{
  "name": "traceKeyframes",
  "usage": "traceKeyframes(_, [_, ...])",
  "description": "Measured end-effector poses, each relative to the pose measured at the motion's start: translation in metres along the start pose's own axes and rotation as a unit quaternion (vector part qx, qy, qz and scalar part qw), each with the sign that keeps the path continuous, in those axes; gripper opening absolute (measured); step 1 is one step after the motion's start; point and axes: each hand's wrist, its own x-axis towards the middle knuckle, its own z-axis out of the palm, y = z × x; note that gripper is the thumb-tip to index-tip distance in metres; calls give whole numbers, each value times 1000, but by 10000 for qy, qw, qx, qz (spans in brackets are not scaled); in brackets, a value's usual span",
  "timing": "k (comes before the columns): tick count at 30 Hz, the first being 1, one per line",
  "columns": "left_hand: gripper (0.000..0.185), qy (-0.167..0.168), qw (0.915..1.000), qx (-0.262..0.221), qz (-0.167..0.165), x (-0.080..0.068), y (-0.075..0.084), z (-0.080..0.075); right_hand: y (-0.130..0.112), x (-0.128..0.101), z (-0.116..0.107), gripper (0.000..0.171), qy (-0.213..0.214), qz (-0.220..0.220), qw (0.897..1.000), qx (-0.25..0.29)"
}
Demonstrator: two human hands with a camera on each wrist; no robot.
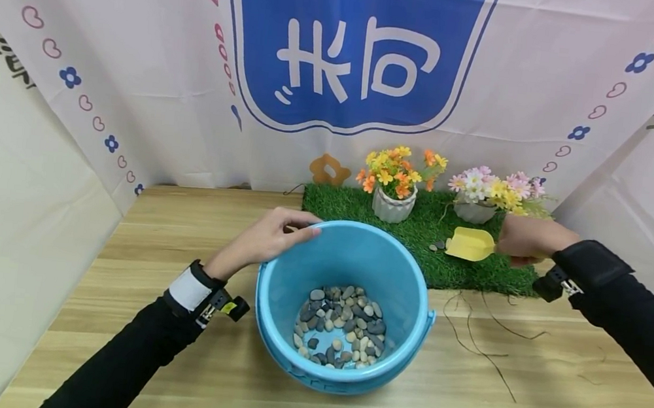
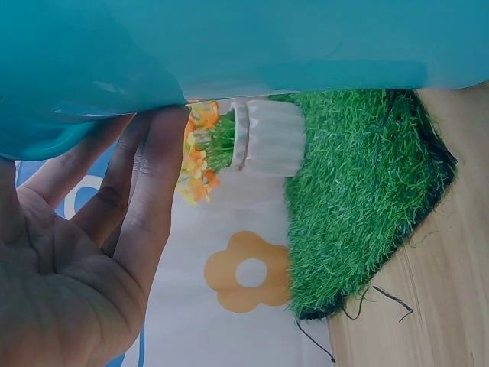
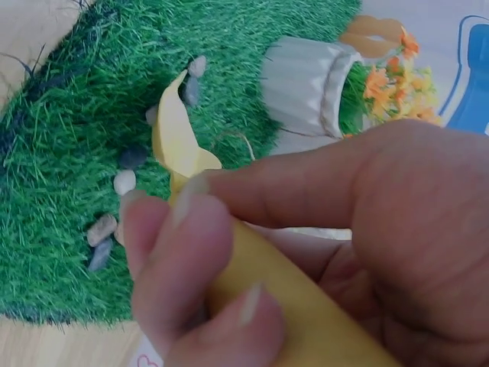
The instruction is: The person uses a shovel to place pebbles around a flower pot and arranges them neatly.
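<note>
My right wrist view alone showed pebbles under the yellow scoop my right hand gripped, left hand resting flat-fingered on the bucket rim.

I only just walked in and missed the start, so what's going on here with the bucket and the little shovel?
A person's left hand rests on the rim of a blue bucket holding pebbles on a wooden table. Their right hand holds a yellow scoop over a green grass mat, where a few loose pebbles lie. Two flower pots stand at the mat's back.
</note>
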Motion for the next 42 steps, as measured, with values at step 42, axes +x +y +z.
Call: traceKeyframes(42, [24, -278, 9993, -254, -2, -2, 1, -2, -91, -41, -15, 26, 809, -1442, 9770, 1344])
